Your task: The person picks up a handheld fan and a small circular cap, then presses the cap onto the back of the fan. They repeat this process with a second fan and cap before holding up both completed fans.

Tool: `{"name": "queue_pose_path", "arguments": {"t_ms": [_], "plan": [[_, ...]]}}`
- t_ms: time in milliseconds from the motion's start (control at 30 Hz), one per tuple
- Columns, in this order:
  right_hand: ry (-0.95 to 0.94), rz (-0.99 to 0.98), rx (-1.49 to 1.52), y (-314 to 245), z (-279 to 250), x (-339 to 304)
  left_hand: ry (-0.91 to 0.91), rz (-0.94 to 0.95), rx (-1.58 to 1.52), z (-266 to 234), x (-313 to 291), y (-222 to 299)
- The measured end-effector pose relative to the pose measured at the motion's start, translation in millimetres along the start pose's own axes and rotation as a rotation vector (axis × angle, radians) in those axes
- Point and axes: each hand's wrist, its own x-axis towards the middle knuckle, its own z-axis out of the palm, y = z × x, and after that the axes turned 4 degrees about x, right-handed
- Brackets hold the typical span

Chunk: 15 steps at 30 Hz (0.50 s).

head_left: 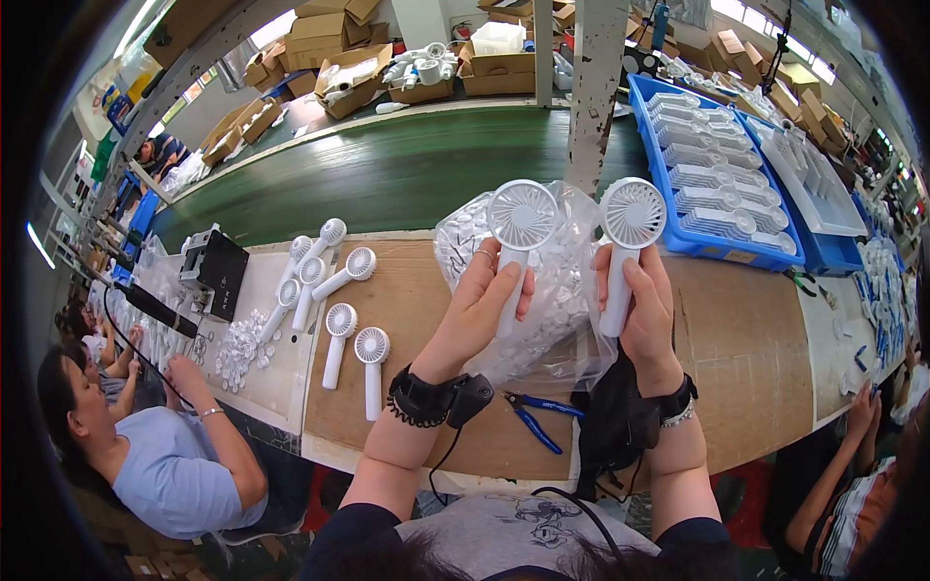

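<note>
two white handheld fans, both gripped, heads up and grilles toward my camera, apart from each other; clock hours are read from the middle of my head view.

item: left fan (523,215), at 1 o'clock. my left hand (484,300) is closed round its handle, thumb across the front.

item: right fan (633,215), at 2 o'clock. my right hand (644,310) is likewise curled round the handle, thumb on its face.

item: clear plastic bag (564,266), between and behind the hands, with small white pieces inside; i cannot tell whether either hand touches it.

item: seven loose fans (371,345), lying about 9 o'clock, five grouped and two lower, nearer the hands.

item: blue-handled pliers (535,429), at 5 o'clock, on the cardboard sheet (736,329) covering the bench.

item: pile of small white discs (240,356), between 8 and 9 o'clock.

item: black box (213,273), at 9 o'clock.

item: blue crate (780,260), at 2 o'clock, stacked with rows of white parts.

item: green conveyor belt (407,179), from 11 to 12 o'clock, beyond the bench.

item: co-worker in a light blue shirt (179,474), seated at 8 o'clock.
</note>
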Motion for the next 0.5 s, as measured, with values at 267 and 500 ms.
{"name": "queue_pose_path", "arguments": {"t_ms": [267, 500], "plan": [[-0.005, 0.007, -0.009, -0.1, -0.7, 0.9, -0.018, 0.035, -0.018, -4.4, -1.1, -0.3], [-0.002, 0.004, -0.007, 0.9, -1.5, 1.4, 0.001, 0.008, -0.049, -2.8, -1.7, 2.9]]}}
